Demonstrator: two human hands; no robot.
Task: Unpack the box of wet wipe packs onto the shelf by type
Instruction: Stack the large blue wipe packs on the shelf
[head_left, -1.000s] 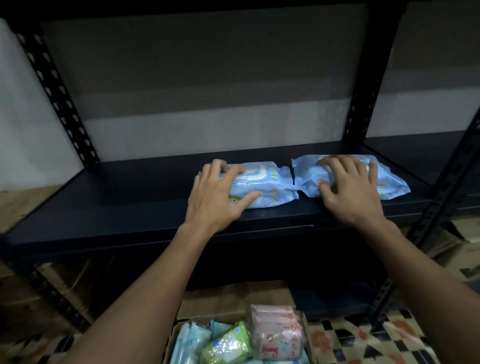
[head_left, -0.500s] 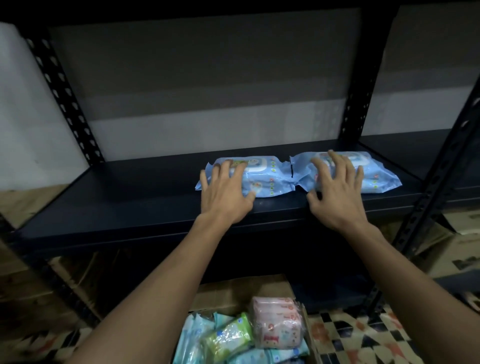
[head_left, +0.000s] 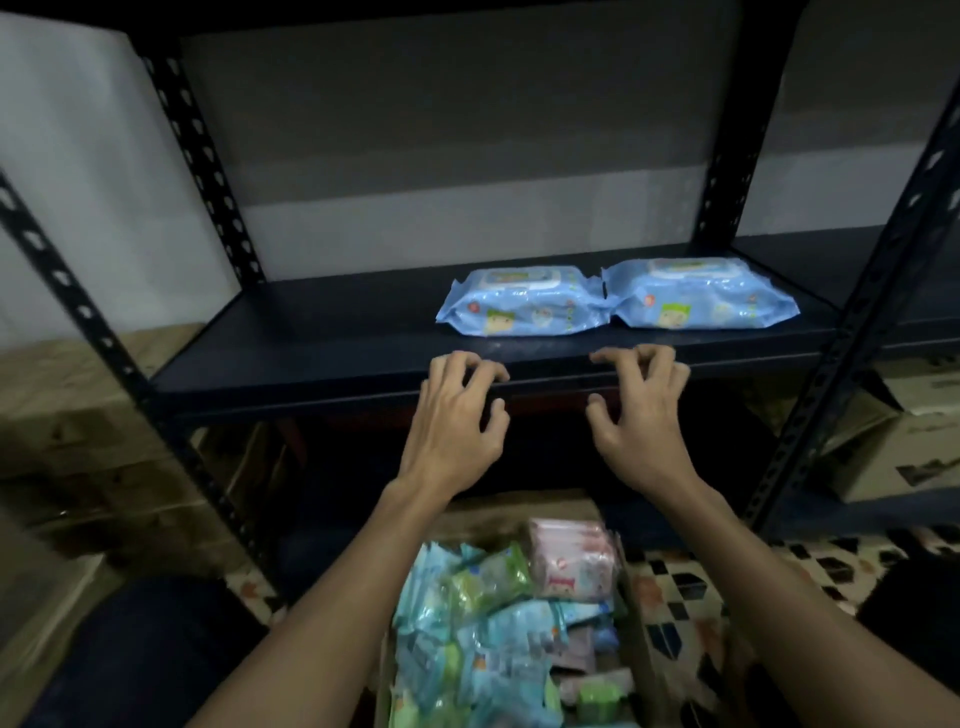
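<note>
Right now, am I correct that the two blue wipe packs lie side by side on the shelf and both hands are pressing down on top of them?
Not quite. The two blue wipe packs do lie side by side on the shelf, but the head view shows the left hand and right hand off them, empty, in front of the shelf's front edge.

A stockroom or shop back room is showing here: dark slotted-steel shelving (head_left: 467, 358) is standing against a bare wall, cardboard cartons (head_left: 904, 447) are sitting around it, and a box (head_left: 636, 613) of assorted wipe packs (head_left: 498, 639) is resting on patterned floor tiles (head_left: 675, 587).
</note>
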